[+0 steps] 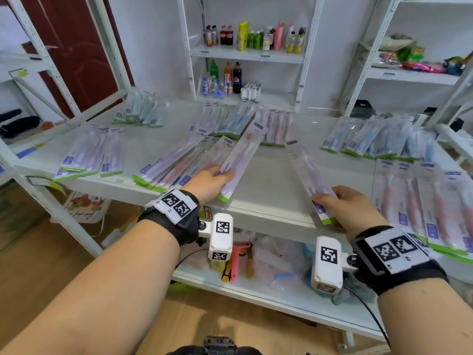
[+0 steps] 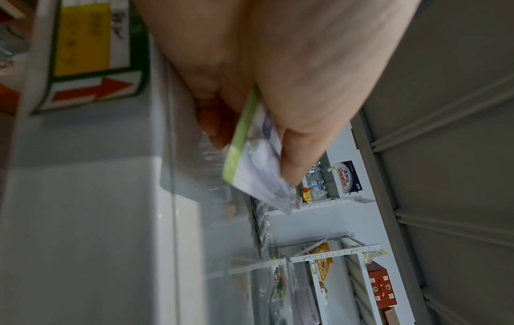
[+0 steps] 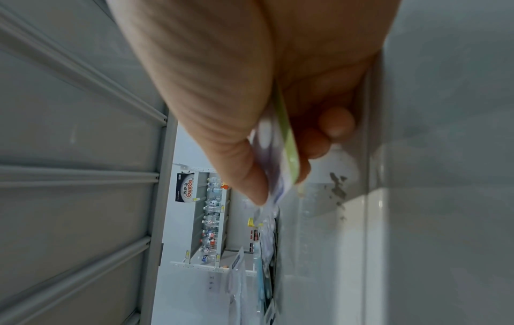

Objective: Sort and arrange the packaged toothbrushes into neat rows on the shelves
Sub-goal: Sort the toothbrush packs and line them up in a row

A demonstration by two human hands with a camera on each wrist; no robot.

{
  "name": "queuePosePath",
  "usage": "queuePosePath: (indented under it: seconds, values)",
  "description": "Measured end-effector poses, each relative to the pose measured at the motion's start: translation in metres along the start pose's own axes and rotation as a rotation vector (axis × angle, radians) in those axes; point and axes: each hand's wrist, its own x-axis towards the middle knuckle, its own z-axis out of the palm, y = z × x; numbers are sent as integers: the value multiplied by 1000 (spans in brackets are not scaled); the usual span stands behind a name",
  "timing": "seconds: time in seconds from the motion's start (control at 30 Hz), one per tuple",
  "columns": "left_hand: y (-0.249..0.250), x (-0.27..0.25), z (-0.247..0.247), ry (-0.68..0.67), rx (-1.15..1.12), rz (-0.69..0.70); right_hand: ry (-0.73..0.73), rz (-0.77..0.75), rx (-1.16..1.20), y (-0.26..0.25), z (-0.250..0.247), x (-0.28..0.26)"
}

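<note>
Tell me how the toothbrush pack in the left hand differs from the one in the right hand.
The left pack leans up and to the right; the right pack leans up and to the left. The left hand holds its pack beside the piled packs; the right hand holds its pack over bare shelf, its green end past the front edge. Both are long clear purple packs with a green bottom edge, each pinched near that end.

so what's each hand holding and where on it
Left hand pinches one toothbrush pack near its green bottom end; right hand pinches another pack at the same end.
</note>
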Motion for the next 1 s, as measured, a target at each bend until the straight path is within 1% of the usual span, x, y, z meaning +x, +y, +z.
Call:
queuePosePath:
  seconds: [0.07, 0.13, 0.17, 0.23, 0.27, 0.3, 0.4, 0.47, 0.53, 0.6, 0.63, 0.73, 0.83, 1.0]
  values:
    - [0, -4, -1, 5, -11, -9, 4, 23, 61, -5, 2, -2]
    - [5, -10, -4, -14, -101, -23, 15, 25, 177, -15, 10, -2]
    - [8, -11, -8, -10, -186, -28, 25, 9, 216, -21, 17, -1]
    - [10, -10, -19, 6, -435, -64, 38, -46, 236, -38, 36, 1]
    - [11, -9, -28, 22, -552, -72, 35, -71, 254, -48, 49, 3]
    - [11, -10, -38, 39, -619, -76, 20, -87, 280, -60, 62, 5]
    - [7, -9, -82, 118, -685, -86, -34, -67, 390, -96, 110, 13]
    - [-5, -4, -116, 183, -703, -98, -69, -48, 418, -118, 146, 17]
    - [-23, 2, -154, 268, -695, -118, -152, -39, 382, -140, 187, 19]
    - [-45, 8, -194, 345, -640, -140, -237, -49, 299, -159, 229, 19]
    - [-56, 11, -215, 373, -610, -148, -272, -62, 241, -170, 251, 20]
    - [-84, 16, -260, 412, -563, -175, -382, -82, 81, -193, 303, 19]
    - [-108, 21, -297, 414, -415, -207, -467, -113, -76, -214, 347, 18]
    - [-138, 38, -340, 354, -204, -217, -502, -173, -290, -232, 399, 20]
